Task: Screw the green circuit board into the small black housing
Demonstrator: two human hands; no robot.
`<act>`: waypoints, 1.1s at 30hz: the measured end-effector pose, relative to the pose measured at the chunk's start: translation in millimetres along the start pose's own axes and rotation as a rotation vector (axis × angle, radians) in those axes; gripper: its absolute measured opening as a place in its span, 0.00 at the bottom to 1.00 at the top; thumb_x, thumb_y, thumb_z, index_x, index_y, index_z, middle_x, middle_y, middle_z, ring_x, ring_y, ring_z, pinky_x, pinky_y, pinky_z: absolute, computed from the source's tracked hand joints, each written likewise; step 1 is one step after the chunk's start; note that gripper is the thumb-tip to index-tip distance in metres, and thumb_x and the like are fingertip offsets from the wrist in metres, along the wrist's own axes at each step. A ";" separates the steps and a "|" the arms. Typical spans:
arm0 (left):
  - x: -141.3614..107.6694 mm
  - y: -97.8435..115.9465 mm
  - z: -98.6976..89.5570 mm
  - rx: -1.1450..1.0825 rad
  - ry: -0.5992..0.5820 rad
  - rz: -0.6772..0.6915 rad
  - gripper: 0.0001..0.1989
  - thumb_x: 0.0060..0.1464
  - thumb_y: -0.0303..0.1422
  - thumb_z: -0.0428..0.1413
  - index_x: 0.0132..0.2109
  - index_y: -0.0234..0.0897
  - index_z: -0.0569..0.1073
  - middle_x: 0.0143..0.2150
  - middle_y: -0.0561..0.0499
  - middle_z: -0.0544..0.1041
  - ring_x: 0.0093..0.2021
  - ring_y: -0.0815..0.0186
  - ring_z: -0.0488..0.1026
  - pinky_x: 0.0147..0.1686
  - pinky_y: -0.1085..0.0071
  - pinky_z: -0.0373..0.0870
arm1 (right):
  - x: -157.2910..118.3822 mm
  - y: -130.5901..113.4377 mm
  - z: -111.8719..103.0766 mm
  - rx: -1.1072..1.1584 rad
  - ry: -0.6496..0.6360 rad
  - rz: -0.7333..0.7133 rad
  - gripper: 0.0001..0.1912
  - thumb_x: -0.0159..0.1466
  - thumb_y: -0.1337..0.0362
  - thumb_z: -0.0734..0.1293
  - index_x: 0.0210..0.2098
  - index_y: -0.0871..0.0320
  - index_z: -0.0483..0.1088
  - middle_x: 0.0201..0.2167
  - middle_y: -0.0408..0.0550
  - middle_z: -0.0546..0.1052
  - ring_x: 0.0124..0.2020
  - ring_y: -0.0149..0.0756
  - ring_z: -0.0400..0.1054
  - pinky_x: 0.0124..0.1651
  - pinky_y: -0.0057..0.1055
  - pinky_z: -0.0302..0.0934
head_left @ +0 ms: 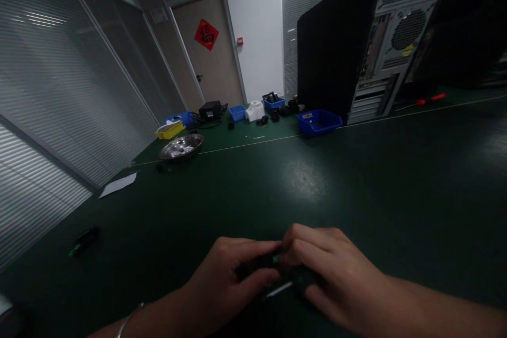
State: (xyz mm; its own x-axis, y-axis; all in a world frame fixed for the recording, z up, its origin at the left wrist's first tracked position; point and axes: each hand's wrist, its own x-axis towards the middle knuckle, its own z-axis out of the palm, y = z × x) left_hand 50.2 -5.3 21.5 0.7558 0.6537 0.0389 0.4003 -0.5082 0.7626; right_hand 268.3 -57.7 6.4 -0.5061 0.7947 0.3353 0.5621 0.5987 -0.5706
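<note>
Near the front edge of the dark green table, my two hands meet over a small dark object (266, 263) with a greenish spot. My left hand (233, 269) grips its left side between thumb and fingers. My right hand (336, 269) is closed, its fingertips touching the object's right side. A thin metal shaft (279, 289) sticks out leftward from under my right fingers; its other end is hidden in the palm. A bracelet circles my left wrist. Blur and dim light hide the dark object's details.
A black and green item (85, 240) lies at the left. Farther back are a metal bowl (181, 148), a yellow tray (169, 130), a blue bin (319, 122), a white device (255, 111) and a black computer case (336, 47). White paper (118, 185) lies at the left edge.
</note>
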 end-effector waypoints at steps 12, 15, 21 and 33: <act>0.7 -1.9 -2.0 -0.002 0.038 -0.001 0.17 0.58 0.37 0.56 0.54 0.41 0.73 0.38 0.48 0.80 0.33 0.65 0.75 0.34 0.70 0.68 | 6.6 1.9 -0.2 0.143 0.045 -0.007 0.16 0.53 0.78 0.62 0.40 0.59 0.70 0.37 0.49 0.73 0.36 0.35 0.68 0.37 0.30 0.63; 0.5 -2.7 -1.3 -0.029 0.081 -0.002 0.17 0.58 0.36 0.57 0.54 0.40 0.74 0.41 0.47 0.81 0.38 0.64 0.76 0.38 0.69 0.70 | 6.0 3.2 0.1 0.151 0.043 -0.041 0.18 0.54 0.78 0.62 0.43 0.59 0.70 0.39 0.50 0.74 0.38 0.36 0.69 0.39 0.31 0.64; -1.1 -1.5 -2.3 0.003 0.073 -0.017 0.17 0.58 0.36 0.57 0.53 0.42 0.74 0.42 0.46 0.80 0.40 0.62 0.76 0.39 0.68 0.70 | 4.2 2.3 -0.6 0.100 0.052 -0.082 0.20 0.54 0.79 0.62 0.45 0.58 0.70 0.40 0.49 0.74 0.40 0.35 0.70 0.40 0.29 0.64; -3.4 -0.7 -3.2 -0.004 0.059 -0.009 0.17 0.59 0.37 0.55 0.55 0.43 0.73 0.44 0.46 0.79 0.42 0.61 0.76 0.42 0.66 0.70 | 3.3 -4.0 -6.3 -0.066 0.044 -0.132 0.24 0.53 0.79 0.61 0.48 0.58 0.69 0.42 0.49 0.74 0.38 0.38 0.70 0.38 0.32 0.64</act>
State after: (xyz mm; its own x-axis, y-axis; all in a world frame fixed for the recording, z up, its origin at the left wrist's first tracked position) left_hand 45.6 -5.4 22.9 0.7198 0.6907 0.0699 0.4050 -0.4995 0.7658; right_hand 268.6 -56.9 14.5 -0.5497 0.7114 0.4378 0.5350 0.7024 -0.4695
